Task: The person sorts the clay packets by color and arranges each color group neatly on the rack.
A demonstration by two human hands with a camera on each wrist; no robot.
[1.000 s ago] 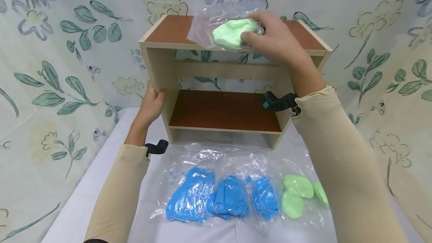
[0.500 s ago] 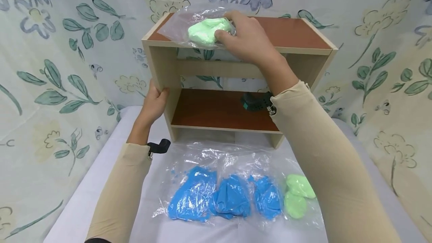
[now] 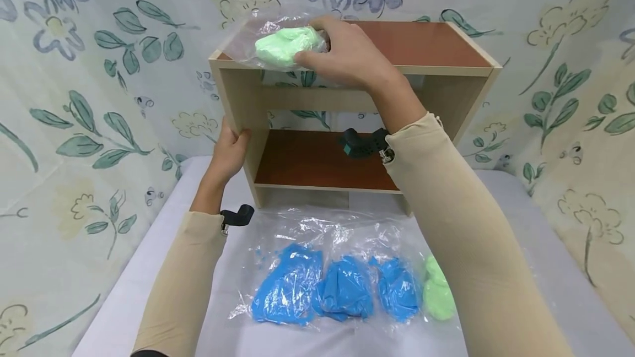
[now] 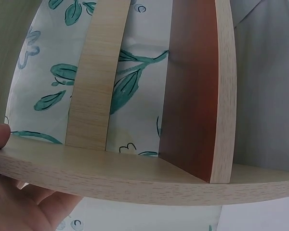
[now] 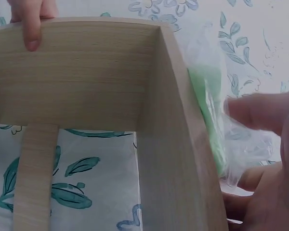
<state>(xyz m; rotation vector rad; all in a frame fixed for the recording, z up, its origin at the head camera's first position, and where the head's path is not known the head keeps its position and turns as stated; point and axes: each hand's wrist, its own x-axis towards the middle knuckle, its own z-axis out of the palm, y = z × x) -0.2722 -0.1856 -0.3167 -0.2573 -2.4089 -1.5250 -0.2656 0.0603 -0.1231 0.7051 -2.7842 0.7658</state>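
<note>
In the head view my left hand [image 3: 229, 153] grips the left side panel of a small two-tier wooden shelf [image 3: 412, 43], thumb on the inner face. The left wrist view shows that thumb and the fingers on either side of the panel's edge [image 4: 135, 185]. On the left end of the shelf's brown top lies a clear plastic bag with a pale green, clay-like lump [image 3: 283, 47]. My right hand [image 3: 347, 54] holds its right end between thumb and fingers. In the right wrist view the green lump [image 5: 208, 110] sits against the top board, with my thumb touching the bag.
On the white-covered table in front of the shelf lie clear bags with blue clay-like lumps [image 3: 288, 285], [image 3: 344, 288], [image 3: 398, 289]. Pale green lumps [image 3: 437, 293] are partly hidden by my right sleeve. A floral curtain [image 3: 124, 125] hangs behind and beside the shelf.
My right hand has moved left along the shelf top with the bagged green lump, from the middle to the left end. My left hand keeps its grip on the side panel.
</note>
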